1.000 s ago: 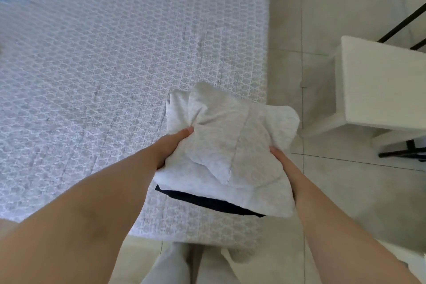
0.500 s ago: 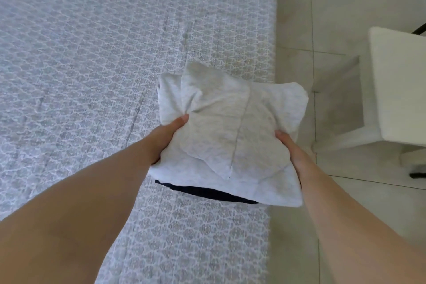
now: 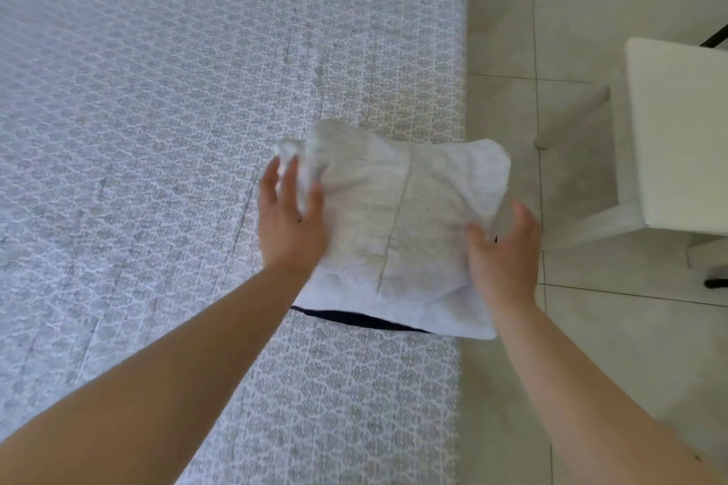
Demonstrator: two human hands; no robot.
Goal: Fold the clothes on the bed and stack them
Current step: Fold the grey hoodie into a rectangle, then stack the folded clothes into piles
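I'm looking down at a folded light grey garment [image 3: 398,224] sitting at the right edge of the bed [image 3: 157,169], its right side hanging a little past the mattress edge over the tiled floor [image 3: 512,12]. Under its near edge I can see a thin strip of a dark garment [image 3: 354,317], so the grey piece lies on top of it. My left hand [image 3: 289,219] lies flat on the left side of the grey garment, fingers straight and spread, fingertips reaching the bunched far-left corner; it presses rather than grips. My right hand [image 3: 502,252] is at the garment's right edge, fingers loosely extended and slightly blurred, thumb on the fabric; I can't see it pinching anything, so I read it as relaxed and open against the cloth. The bedspread has a small repeating grey-and-white pattern. To the right, standing on the floor just beside the bed, is a piece of white furniture [image 3: 677,130]
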